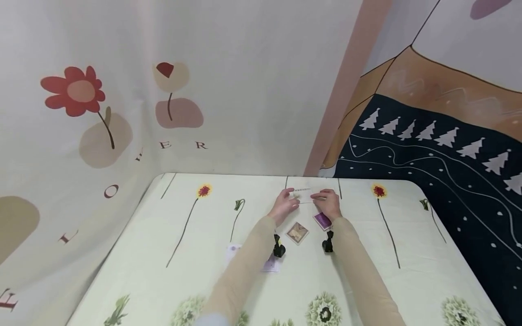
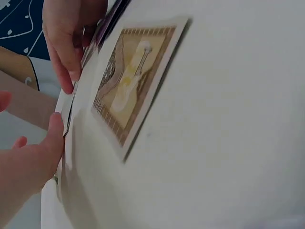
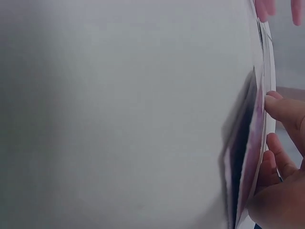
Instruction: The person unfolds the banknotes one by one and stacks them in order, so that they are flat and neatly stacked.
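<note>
A flat whitish card [image 1: 302, 195] with a line of small dark print along its upper edge lies between the two hands near the table's far edge. My left hand [image 1: 284, 204] pinches its left side, thumb in front, while my right hand [image 1: 327, 203] pinches its right side. Close below the right hand is a purple card [image 1: 322, 220], which shows layered edges in the right wrist view. A brown and cream picture card [image 1: 297, 233] with a pale rim lies flat nearer the body, touched by neither hand.
Pale lilac sheets [image 1: 271, 265] lie partly hidden under the left forearm. The table [image 1: 147, 253] wears a white cloth printed with flowers. Behind it hangs a pale printed curtain [image 1: 244, 90], and a dark blue patterned cloth [image 1: 448, 190] hangs on the right.
</note>
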Demonstrator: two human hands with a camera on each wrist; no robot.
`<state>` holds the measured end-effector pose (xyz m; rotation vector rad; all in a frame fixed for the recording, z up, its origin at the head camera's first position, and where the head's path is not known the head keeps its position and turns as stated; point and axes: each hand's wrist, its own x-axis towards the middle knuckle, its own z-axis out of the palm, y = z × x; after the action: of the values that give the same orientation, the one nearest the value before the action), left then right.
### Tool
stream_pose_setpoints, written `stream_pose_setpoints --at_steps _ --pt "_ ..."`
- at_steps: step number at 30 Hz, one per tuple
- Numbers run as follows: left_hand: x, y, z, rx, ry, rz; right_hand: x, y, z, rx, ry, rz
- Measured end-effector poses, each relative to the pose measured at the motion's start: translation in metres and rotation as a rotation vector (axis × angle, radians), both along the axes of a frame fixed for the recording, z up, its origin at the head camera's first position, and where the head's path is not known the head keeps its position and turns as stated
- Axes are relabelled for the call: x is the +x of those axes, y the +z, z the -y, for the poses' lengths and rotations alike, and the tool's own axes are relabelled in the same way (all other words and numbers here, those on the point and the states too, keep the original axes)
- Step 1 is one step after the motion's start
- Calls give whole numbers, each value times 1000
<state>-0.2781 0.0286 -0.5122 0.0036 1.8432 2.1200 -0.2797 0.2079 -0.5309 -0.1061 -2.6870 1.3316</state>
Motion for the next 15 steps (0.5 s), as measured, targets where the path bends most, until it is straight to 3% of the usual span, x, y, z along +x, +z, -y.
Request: stream_pose_setpoints --at_steps 6,15 --pt "4 -3 -2 -32 8 -28 3 2 -1 -18 16 23" --pt "9 -2 -7 28 50 79 10 3 6 3 22 62"
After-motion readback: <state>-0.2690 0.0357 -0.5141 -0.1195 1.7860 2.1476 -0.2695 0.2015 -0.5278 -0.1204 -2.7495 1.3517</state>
